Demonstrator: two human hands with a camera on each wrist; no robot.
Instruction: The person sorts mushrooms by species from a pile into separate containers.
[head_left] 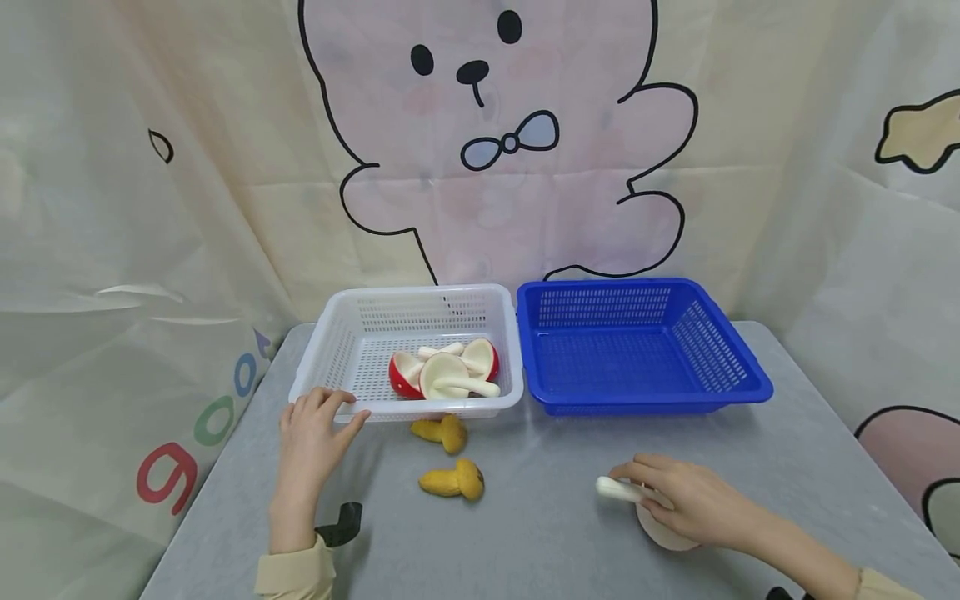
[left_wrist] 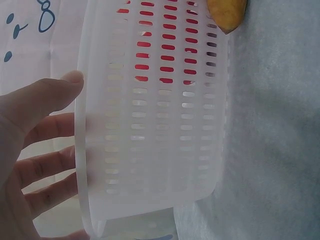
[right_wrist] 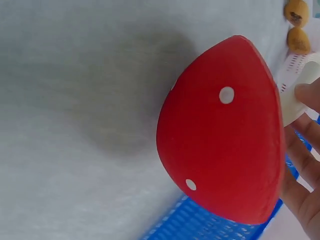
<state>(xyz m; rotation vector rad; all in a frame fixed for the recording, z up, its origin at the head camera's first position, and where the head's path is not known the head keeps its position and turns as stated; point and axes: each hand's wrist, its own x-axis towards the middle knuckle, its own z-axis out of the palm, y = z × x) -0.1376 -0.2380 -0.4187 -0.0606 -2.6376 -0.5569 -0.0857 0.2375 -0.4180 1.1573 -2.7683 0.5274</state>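
A toy mushroom (right_wrist: 222,135) with a red, white-dotted cap and a pale stem is in my right hand (head_left: 693,500), pinched by the stem between thumb and fingers. The cap hangs over the table in front of the blue basket. My left hand (head_left: 313,442) is at the front left of the white basket (head_left: 341,407), holding its rim, with the thumb near the outer edge and the fingers reaching over to the inside. Several red-capped toy mushrooms (head_left: 446,375) lie in that basket's right part, their pale undersides up.
The blue basket (head_left: 750,392) stands right beside the white one. Two yellow-brown toy mushrooms lie in front of the white basket: one mushroom (head_left: 442,433) close to its wall, another mushroom (head_left: 453,481) nearer to me. A printed curtain (head_left: 495,217) hangs behind the grey table (head_left: 540,517).
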